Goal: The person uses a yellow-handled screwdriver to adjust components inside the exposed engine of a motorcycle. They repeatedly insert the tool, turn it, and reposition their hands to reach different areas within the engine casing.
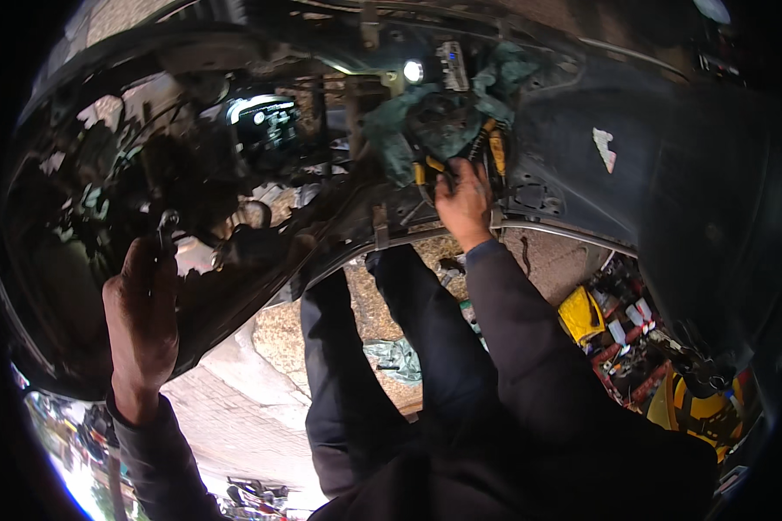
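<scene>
My left hand is closed around a shiny metal wrench with a rounded end, held upright over the dark engine bay. Most of its shaft is hidden by my fingers. Further right, my right hand reaches onto a green cloth spread over the car body. Its fingers curl down among hand tools with yellow and black handles. Another yellow-handled tool lies by my fingertips. What the right fingers grip is hidden.
A lit work lamp shines at the back of the car body. A dark panel spans the right. On the floor at lower right are a yellow cloth-like item, a red tray of tools and a yellow container.
</scene>
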Action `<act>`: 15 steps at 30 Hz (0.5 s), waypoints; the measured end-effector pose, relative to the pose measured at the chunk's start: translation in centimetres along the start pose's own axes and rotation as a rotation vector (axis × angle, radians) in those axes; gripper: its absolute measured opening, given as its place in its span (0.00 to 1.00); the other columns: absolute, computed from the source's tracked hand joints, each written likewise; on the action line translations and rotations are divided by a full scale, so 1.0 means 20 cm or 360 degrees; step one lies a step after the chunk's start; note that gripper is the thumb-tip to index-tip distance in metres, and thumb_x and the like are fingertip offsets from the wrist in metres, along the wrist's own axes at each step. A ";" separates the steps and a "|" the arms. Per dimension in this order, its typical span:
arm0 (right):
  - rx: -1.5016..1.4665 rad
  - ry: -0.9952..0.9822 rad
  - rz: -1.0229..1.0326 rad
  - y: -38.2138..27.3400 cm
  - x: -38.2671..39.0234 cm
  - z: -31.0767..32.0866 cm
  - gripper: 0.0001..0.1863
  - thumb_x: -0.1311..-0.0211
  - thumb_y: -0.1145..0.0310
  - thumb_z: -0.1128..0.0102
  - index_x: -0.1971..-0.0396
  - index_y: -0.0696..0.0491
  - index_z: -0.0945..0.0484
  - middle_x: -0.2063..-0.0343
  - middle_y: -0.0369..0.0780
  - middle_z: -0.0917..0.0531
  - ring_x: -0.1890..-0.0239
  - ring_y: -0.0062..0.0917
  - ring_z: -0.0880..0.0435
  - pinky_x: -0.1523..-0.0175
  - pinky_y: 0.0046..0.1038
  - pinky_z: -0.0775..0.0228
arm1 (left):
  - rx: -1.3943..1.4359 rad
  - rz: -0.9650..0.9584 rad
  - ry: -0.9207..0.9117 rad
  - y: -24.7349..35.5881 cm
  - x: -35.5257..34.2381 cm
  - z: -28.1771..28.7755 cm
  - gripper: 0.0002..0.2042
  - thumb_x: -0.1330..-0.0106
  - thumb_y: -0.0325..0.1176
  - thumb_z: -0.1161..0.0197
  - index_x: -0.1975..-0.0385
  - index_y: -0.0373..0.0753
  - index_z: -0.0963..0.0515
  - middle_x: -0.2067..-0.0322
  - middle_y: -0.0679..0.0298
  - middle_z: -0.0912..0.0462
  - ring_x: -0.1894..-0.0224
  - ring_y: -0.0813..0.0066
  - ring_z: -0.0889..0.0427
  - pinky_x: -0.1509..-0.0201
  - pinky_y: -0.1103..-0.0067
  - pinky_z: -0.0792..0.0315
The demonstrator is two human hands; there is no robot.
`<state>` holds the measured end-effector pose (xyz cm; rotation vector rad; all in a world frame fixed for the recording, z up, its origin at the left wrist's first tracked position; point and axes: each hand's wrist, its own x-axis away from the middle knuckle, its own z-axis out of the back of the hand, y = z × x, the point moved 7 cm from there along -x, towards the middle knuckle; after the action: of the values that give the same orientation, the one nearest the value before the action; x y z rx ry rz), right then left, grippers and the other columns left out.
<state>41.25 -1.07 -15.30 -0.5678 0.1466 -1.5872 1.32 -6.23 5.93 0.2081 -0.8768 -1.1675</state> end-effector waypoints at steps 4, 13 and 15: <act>0.0288 -0.0036 -0.0275 0.39 -0.09 0.11 0.17 0.43 0.66 0.39 0.54 0.55 0.23 0.54 0.53 0.20 0.50 0.50 0.22 0.46 0.44 0.29 | 0.0195 0.0110 -0.0086 -0.02 -0.10 -0.15 0.09 0.28 0.30 0.48 0.58 0.32 0.24 0.84 0.62 0.29 0.84 0.79 0.32 0.80 0.78 0.39; -0.0285 -0.0167 -0.0468 0.49 -0.21 -0.05 0.23 0.44 0.64 0.34 0.52 0.59 0.26 0.57 0.51 0.17 0.52 0.46 0.18 0.49 0.41 0.26 | 0.0307 0.0255 -0.0392 -0.12 -0.22 -0.31 0.09 0.28 0.30 0.48 0.58 0.31 0.23 0.81 0.71 0.31 0.81 0.88 0.36 0.79 0.83 0.43; -0.0079 -0.0105 -0.0468 0.46 -0.30 -0.10 0.27 0.45 0.63 0.33 0.47 0.59 0.29 0.55 0.53 0.18 0.51 0.47 0.19 0.47 0.42 0.26 | 0.0247 0.0046 -0.0362 -0.09 -0.24 -0.31 0.09 0.29 0.30 0.48 0.59 0.30 0.24 0.83 0.69 0.29 0.83 0.86 0.34 0.80 0.80 0.40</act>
<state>48.69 3.20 -22.58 -0.7041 0.0547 -1.8508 3.80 -4.56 -1.68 0.1904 -1.1692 -1.1109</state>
